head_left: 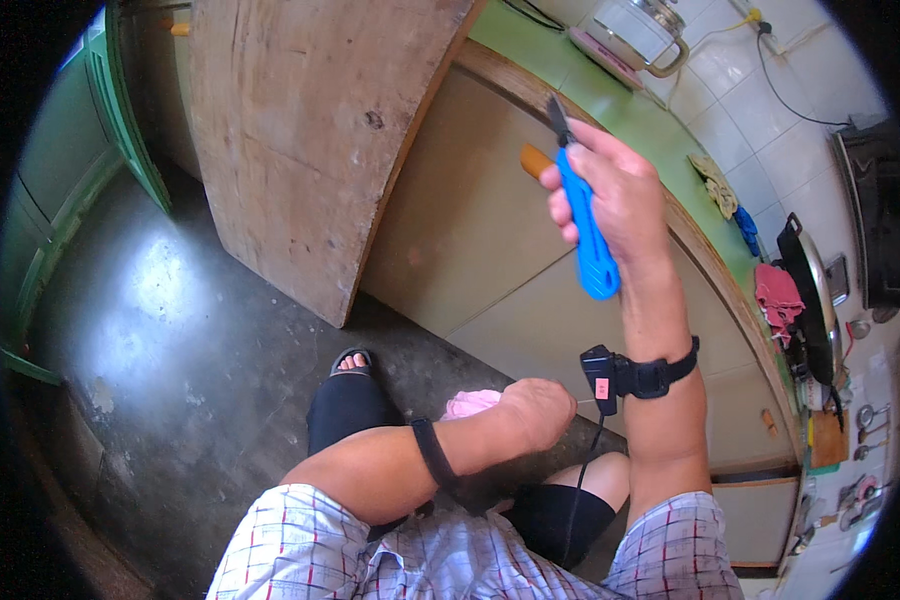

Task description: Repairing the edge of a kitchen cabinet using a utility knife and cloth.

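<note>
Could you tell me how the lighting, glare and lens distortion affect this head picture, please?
In the head view, a bright glare patch lies on the dark floor; the fisheye bends the counter edge and leaves black corners; the right hand with the blue-handled knife is sharp and evenly lit; the left hand sits in softer shade; the far right rim looks smeared.

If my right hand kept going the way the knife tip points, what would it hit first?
Probably the green counter edge: the right hand aims the blue knife up toward it, past the cabinet front. Depth is unclear.
</note>
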### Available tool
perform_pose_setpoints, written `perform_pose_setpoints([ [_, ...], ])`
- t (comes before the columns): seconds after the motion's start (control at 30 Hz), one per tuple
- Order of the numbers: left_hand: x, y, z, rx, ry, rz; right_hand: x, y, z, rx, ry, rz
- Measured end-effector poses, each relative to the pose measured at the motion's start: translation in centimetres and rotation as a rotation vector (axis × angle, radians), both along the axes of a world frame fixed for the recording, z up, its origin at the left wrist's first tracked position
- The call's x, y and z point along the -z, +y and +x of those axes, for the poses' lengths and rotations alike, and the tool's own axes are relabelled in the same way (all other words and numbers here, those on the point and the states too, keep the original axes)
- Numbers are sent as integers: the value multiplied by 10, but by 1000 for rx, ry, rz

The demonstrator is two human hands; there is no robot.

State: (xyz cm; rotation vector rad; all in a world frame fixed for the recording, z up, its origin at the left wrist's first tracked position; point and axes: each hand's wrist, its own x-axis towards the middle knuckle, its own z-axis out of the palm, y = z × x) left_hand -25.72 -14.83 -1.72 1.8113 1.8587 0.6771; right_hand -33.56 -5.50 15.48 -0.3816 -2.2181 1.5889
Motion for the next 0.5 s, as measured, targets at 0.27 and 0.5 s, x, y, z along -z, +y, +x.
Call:
perform_pose_setpoints([
  [0.27, -2, 0, 3, 20, -21, -4, 0, 1, 3, 15, 20, -32],
  [0.5, 8, 4, 5, -7, -46, 33, 2, 0, 3, -5, 40, -51],
])
